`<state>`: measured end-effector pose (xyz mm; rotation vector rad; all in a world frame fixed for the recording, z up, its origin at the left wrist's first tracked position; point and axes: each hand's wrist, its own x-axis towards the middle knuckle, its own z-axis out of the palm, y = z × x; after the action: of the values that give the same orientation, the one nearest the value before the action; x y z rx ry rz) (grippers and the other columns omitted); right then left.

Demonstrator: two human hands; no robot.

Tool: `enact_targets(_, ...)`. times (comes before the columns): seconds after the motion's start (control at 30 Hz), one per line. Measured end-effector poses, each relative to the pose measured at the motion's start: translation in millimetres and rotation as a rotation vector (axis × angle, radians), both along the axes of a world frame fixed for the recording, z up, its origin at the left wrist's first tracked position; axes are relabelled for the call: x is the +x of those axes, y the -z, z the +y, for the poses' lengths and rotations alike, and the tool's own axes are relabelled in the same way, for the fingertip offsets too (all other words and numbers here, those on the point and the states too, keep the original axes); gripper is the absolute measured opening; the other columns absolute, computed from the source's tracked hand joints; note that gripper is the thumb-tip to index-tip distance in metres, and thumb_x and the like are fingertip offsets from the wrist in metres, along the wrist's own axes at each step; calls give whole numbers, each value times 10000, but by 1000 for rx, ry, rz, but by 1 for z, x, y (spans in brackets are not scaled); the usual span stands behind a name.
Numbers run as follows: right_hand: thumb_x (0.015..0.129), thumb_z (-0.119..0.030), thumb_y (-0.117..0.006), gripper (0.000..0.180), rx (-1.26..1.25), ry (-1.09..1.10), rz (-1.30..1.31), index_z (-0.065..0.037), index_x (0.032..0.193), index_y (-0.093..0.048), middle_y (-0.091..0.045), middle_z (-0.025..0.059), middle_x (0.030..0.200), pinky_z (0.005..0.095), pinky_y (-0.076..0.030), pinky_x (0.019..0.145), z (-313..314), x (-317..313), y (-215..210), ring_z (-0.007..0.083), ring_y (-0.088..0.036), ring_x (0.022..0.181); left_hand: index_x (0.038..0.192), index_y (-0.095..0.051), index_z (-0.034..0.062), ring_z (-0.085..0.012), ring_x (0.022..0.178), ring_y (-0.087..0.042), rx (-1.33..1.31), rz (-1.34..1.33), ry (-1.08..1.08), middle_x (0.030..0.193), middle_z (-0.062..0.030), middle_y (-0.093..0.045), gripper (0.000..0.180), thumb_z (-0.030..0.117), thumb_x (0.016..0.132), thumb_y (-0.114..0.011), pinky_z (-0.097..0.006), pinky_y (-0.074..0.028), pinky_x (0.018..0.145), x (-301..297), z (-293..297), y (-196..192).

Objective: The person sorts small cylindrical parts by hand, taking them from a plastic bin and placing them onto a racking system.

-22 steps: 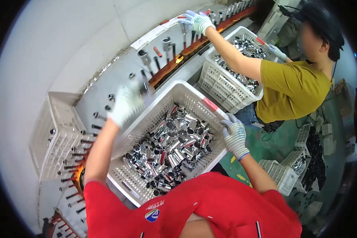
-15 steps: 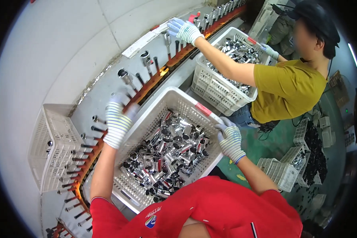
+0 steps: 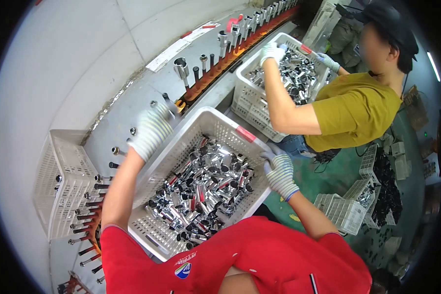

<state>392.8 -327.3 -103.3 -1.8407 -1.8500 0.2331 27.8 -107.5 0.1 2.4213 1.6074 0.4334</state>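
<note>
My left hand [image 3: 152, 131], in a striped knit glove, is over the curved line of dark pegs, just beyond the basket's left edge. Its fingers are smeared by motion. A dark peg [image 3: 169, 103] with a greyish shape beside it stands at the fingertips; whether I hold it is unclear. My gloved right hand [image 3: 281, 172] grips the right rim of a white plastic basket [image 3: 144, 179], fingers over the edge. Many short chrome tubes with dark ends [image 3: 201, 191] fill the basket loosely. Farther along, a larger chrome fitting [image 3: 181, 68] stands on a peg.
A co-worker in a mustard shirt [image 3: 357, 110] reaches into another white basket [image 3: 252, 103] of chrome parts at the far right. An upended white crate [image 3: 66, 181] stands left of the pegs. Several crates [image 3: 340, 213] and dark parts lie on the green floor.
Chrome fittings on the pegs have shifted away to the upper right. My left hand moved slightly right; my right hand stays on the rim. The co-worker's hand went from the pegs into their basket.
</note>
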Motion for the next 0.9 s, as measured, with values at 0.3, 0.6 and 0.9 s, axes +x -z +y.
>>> enact_targets(0.3,866,-123,-704,306,36,32,16,-136,1167,-755,-654,183,1456,537,-497,1103,6,10,-6,429,-633,1261,1406,-664,27,-416,1267,-657,519,-437,-48,1345,-221,-695,555,195,903,-831,-475,-538,1101,-13,70,37)
enact_targets(0.6,880,-104,-696,299,-7,-15,56,-122,1173,-758,-660,213,1437,546,-500,1092,14,5,1,452,-645,1245,1614,-525,72,-351,1113,-745,125,-223,131,1380,-198,-729,836,278,878,-863,-459,-576,1018,94,231,-3)
enact_targets(0.9,897,-141,-685,277,-4,6,83,-111,1161,-763,-656,204,1444,534,-506,1096,9,11,-4,443,-641,1244,1099,-796,143,-387,1060,-744,167,-90,12,1095,-187,-745,227,302,947,-738,-505,-590,917,93,146,15)
